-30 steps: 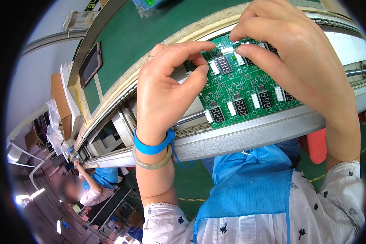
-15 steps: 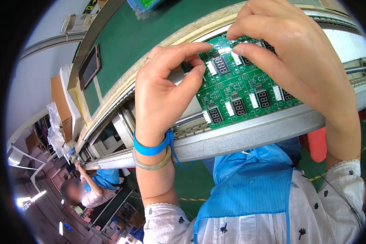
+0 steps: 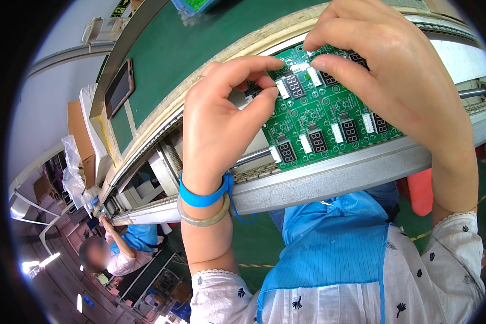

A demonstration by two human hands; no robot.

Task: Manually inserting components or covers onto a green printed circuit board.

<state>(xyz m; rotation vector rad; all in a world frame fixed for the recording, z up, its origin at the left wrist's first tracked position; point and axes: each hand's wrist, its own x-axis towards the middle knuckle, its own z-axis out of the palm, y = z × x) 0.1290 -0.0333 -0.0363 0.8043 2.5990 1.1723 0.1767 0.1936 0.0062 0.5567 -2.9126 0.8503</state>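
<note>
A green circuit board panel lies across the metal rails in front of me, bearing several black digit displays and white connectors. My left hand reaches over its left end, index finger and thumb curved apart beside a white connector; its other fingers are partly hidden. At the board's far edge, my right hand has thumb and index finger close together at a small pale part, too small to name. Another white connector lies flat between the hands. The right hand covers the board's far right corner.
The board sits on a chain conveyor with a silver front rail. Beyond it is a green bench top with a phone and a blue tray. Another person works at the far left.
My left hand has shifted slightly to the right, its thumb now nearer the white connector. The right hand has moved only slightly; the board looks unmoved.
</note>
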